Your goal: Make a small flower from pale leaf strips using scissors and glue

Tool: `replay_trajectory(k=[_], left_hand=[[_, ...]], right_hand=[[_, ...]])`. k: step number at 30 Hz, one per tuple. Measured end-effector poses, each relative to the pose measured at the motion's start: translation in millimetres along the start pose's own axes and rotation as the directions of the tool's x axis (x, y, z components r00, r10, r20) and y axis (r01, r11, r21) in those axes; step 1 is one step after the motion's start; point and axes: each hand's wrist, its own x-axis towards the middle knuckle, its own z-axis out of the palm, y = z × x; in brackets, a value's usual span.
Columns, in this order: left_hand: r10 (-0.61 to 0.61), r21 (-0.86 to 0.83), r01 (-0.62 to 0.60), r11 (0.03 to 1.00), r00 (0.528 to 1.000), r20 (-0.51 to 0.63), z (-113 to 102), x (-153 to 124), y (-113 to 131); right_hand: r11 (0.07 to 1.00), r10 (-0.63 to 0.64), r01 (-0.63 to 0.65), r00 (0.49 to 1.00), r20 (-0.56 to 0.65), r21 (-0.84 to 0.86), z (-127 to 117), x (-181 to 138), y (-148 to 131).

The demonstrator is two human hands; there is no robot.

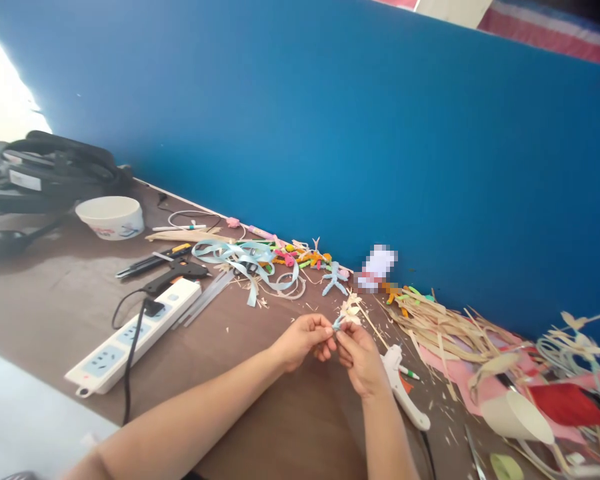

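Both hands meet over the brown tabletop (260, 400), fingertips pinched around a small light-blue piece (337, 324). My left hand (304, 343) grips its left side between thumb and index finger. On its right side, my right hand (361, 360) has thumb and fingers closed on it. Most of the piece is hidden, so its exact kind is unclear. Just beyond the fingers lie pale wood-coloured shavings (351, 310) and a fuzzy light-blue pipe-cleaner shape (334, 280). A white glue gun (403, 390) rests beside my right wrist.
To the left are a white power strip (125, 353), a black glue gun (180, 272), a utility knife (150, 261) and a white bowl (111, 223). Light-blue ribbon (215, 252) lies behind. Dry strips (445, 323) and a red piece (573, 403) spread rightward. A blue partition (300, 133) borders the table.
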Motion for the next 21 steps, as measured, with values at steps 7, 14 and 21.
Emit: replay_trajectory(k=[7, 14, 21], left_hand=[[-0.026, -0.033, 0.027, 0.999, 0.999, 0.045, -2, 0, -1], [-0.078, -0.149, 0.094, 0.984, 0.991, 0.112, -4, 0, -4], [-0.107, -0.242, 0.141, 0.960, 0.983, 0.147, -4, 0, -11]], right_hand=[[0.994, 0.026, -0.032, 0.998, -0.060, -0.103, -1, -1, -2], [0.990, -0.039, 0.031, 0.997, -0.060, -0.137, -3, 0, 1], [0.999, -0.038, 0.036, 0.996, -0.075, -0.031, -3, 4, 5]])
